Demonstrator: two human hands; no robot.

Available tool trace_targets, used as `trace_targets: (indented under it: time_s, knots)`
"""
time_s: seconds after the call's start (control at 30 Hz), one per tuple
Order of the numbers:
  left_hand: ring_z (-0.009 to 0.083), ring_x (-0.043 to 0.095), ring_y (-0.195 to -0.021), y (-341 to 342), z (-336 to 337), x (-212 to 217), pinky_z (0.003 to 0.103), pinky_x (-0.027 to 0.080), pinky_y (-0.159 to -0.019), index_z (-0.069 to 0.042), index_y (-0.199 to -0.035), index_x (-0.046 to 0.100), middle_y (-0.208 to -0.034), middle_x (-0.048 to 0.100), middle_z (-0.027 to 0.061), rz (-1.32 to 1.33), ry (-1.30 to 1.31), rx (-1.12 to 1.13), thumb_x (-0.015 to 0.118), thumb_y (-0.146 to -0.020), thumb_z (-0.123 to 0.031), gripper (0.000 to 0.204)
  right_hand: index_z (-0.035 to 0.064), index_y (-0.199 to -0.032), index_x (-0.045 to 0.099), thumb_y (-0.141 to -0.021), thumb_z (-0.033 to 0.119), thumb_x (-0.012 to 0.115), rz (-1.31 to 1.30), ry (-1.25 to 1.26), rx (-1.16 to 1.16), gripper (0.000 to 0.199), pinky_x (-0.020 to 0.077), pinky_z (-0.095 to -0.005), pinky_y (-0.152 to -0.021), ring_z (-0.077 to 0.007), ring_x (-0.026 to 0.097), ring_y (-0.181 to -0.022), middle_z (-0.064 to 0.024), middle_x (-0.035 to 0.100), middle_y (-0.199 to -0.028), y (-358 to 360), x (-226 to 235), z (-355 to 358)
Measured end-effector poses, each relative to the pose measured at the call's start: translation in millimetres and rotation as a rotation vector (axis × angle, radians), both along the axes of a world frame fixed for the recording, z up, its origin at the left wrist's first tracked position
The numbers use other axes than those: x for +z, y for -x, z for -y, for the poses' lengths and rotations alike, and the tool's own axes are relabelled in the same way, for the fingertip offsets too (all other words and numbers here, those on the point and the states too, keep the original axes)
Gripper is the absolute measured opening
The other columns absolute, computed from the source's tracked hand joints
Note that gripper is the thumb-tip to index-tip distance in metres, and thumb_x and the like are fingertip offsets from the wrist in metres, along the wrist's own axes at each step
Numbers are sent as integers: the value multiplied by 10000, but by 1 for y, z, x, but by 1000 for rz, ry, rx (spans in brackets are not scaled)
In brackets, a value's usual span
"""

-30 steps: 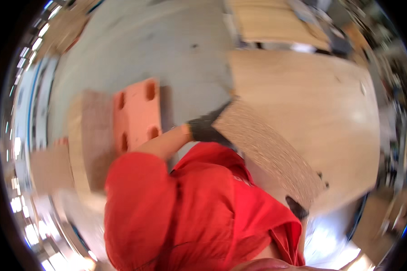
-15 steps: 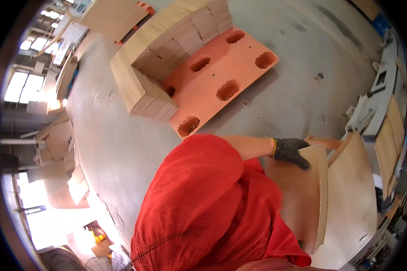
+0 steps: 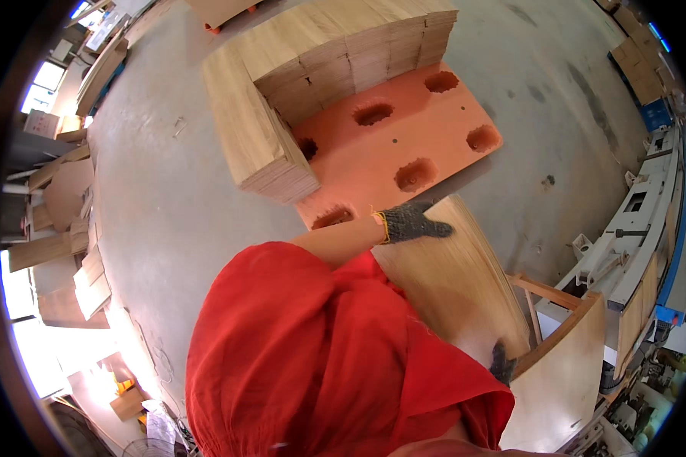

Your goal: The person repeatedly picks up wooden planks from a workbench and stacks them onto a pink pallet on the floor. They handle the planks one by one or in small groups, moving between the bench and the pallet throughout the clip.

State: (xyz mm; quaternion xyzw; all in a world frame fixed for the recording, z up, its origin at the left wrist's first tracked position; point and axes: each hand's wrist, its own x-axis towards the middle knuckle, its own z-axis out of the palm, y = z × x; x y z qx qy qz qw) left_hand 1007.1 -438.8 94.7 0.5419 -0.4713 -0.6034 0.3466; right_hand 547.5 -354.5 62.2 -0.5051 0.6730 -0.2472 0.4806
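Observation:
A stack of thin wood-grain boards (image 3: pixel 453 278) is carried in front of my red clothing, between my hands. My left hand (image 3: pixel 413 223), in a dark knit glove with a yellow cuff edge, grips the stack's far end with the thumb over the top. At the near end my right hand (image 3: pixel 501 364), gloved too, holds the edge; most of it is hidden by the boards and red fabric. Beyond the left hand lies an orange plastic pallet (image 3: pixel 373 156). Tall piles of similar boards (image 3: pixel 232 99) stand along its left and far sides.
To the right stands a wooden stand with a pale top panel (image 3: pixel 560 381), its frame close beside the carried boards. A long grey machine rail (image 3: pixel 640 206) runs along the right. Leaning panels and scraps (image 3: pixel 61 198) line the left; grey concrete floor (image 3: pixel 168 190) lies between.
The board stack has moved left, off the pale panel and toward the pallet, with my left hand on it. My right hand has come into view. The camera view has shifted as well.

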Motion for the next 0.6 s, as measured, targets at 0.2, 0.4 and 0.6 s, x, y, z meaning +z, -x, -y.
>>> trace_targets:
  time_s: [0.2, 0.4, 0.6]
  knots:
    - [229, 575, -1120, -95, 16, -35, 356, 437, -959, -58, -1284, 554, -1222, 613, 111, 88, -202, 51, 665, -832, -480, 629, 17, -1206, 551, -893, 204, 657, 328, -127, -66, 379, 463, -275, -866, -113, 550, -1001, -20, 582, -1122, -123, 5, 62]
    - [199, 572, -1122, -169, 62, -54, 342, 441, -957, -66, -1289, 556, -1218, 615, 93, 20, -322, 183, 674, -831, -475, 626, -3, -1226, 540, -901, 197, 646, 356, -131, 54, 397, 444, -281, -919, -130, 553, -1055, -43, 587, -1156, -188, -54, 144]
    - [195, 600, -1075, -244, 126, -79, 345, 453, -940, -65, -1274, 567, -1181, 634, 88, 167, -503, 189, 677, -815, -501, 643, -3, -1309, 462, -892, 222, 658, 461, -304, 14, 513, 405, -307, -975, -167, 519, -1105, -72, 555, -1231, -262, -142, 179]
